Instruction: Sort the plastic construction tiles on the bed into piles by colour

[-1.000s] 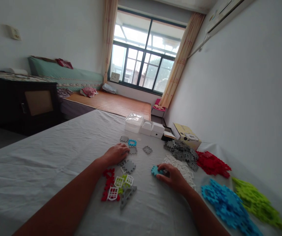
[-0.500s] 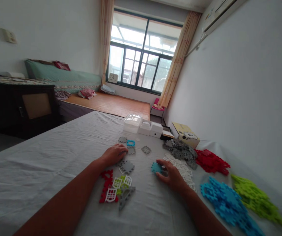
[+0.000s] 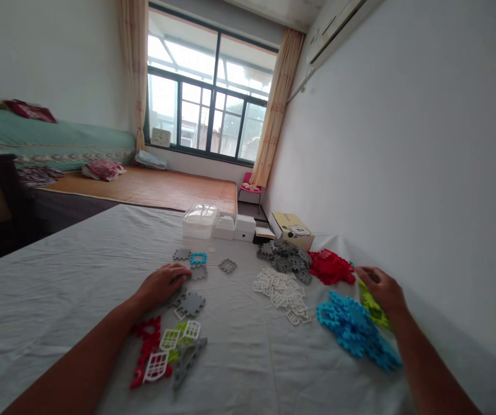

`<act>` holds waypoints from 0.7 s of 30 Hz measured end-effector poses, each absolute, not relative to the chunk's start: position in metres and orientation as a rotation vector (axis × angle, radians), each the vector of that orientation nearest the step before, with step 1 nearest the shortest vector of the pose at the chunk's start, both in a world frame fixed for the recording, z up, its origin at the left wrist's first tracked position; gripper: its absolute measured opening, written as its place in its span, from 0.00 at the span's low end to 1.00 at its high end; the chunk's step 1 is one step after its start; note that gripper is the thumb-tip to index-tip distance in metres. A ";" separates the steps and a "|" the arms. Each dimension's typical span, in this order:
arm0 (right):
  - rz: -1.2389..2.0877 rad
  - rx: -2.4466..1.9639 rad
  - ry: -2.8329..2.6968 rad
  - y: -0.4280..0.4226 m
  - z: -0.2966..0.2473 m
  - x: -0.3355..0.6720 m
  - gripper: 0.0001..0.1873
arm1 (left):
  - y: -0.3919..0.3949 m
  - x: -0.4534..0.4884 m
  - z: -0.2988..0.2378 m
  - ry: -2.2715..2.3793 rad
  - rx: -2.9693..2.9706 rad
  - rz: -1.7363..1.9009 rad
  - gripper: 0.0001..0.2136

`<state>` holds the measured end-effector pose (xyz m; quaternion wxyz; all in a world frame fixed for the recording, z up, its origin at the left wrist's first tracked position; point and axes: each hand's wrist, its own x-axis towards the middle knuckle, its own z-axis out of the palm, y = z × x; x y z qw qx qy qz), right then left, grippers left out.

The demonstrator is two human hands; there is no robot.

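My left hand (image 3: 165, 282) rests low over the cloth, fingers loosely bent, the tips at the edge of a grey notched tile (image 3: 199, 272). Nothing shows gripped in it. Just beyond lie a blue frame tile (image 3: 198, 258) and another grey tile (image 3: 182, 253). Closer to me are a grey square tile (image 3: 192, 304) and a group with a red piece (image 3: 146, 349) and white window pieces (image 3: 157, 366). My right hand (image 3: 379, 286) is at the far right, fingers closed, above the green pile (image 3: 373, 305). A sliver of blue tile (image 3: 352, 264) shows at its fingertips, mostly hidden.
Piles of blue (image 3: 358, 325), red (image 3: 332, 267), grey (image 3: 288, 258) and white (image 3: 280, 291) pieces lie on the right of the cloth. A clear plastic box (image 3: 200, 222), white boxes (image 3: 245, 227) and a yellow carton (image 3: 293, 230) stand at the back.
My right hand has moved right from the white pieces to the red and green piles, taking the blue tile along. The view has turned right. My left hand stays by the grey tiles.
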<state>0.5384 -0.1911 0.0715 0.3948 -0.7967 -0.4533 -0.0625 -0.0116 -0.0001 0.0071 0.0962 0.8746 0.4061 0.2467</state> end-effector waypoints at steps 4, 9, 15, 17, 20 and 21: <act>-0.194 -2.080 -1.127 -0.207 0.054 0.562 0.24 | 0.000 -0.011 0.008 1.208 2.580 0.740 0.15; 0.011 -1.834 -1.558 -0.181 0.060 0.474 0.22 | 0.001 -0.012 0.006 1.229 2.580 0.742 0.15; -0.196 -1.800 -1.779 -0.094 0.072 0.421 0.21 | 0.001 -0.013 0.004 1.248 2.554 0.742 0.15; -0.249 -1.816 -1.773 -0.068 0.070 0.418 0.20 | -0.001 -0.014 0.005 1.249 2.538 0.750 0.15; -0.328 -1.756 -1.759 -0.044 0.065 0.408 0.18 | -0.003 -0.014 0.006 1.237 2.529 0.761 0.15; -0.345 -1.730 -1.739 -0.041 0.064 0.404 0.18 | -0.004 -0.013 0.006 1.233 2.528 0.768 0.15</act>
